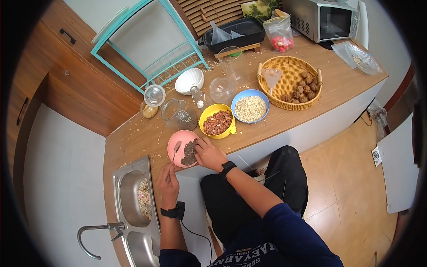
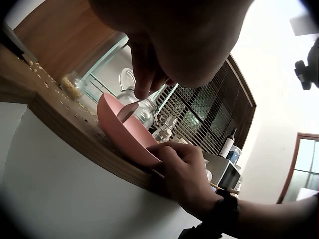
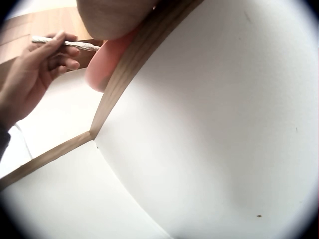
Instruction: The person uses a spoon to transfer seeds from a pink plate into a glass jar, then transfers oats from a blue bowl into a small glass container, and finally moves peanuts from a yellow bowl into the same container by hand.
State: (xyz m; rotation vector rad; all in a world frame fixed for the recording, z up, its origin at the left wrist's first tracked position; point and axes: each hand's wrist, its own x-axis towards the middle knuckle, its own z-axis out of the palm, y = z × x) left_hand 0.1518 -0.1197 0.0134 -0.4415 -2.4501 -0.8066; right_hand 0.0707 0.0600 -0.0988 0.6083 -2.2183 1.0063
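Note:
A pink bowl (image 1: 175, 139) with small dark pieces (image 1: 189, 153) stands at the counter's front edge. My left hand (image 1: 168, 184) pinches the handle of a spoon (image 1: 177, 147), whose head is over the bowl's inside. In the left wrist view the spoon (image 2: 127, 112) reaches down to the bowl (image 2: 119, 130) from the left hand (image 2: 164, 40). My right hand (image 1: 210, 155) grips the near right rim, its fingertips reaching over it beside the dark pieces. That hand (image 2: 184, 174) is also at the rim in the left wrist view. The right wrist view shows the left hand (image 3: 32, 74) around the spoon handle.
Behind the bowl stand a yellow bowl (image 1: 233, 128) of reddish-brown pieces, a blue bowl (image 1: 266, 100) of flakes and an open glass jar (image 1: 171, 116). A basket (image 1: 278, 69) with walnuts is farther right. The sink (image 1: 116, 187) lies at the left, and crumbs dot the counter.

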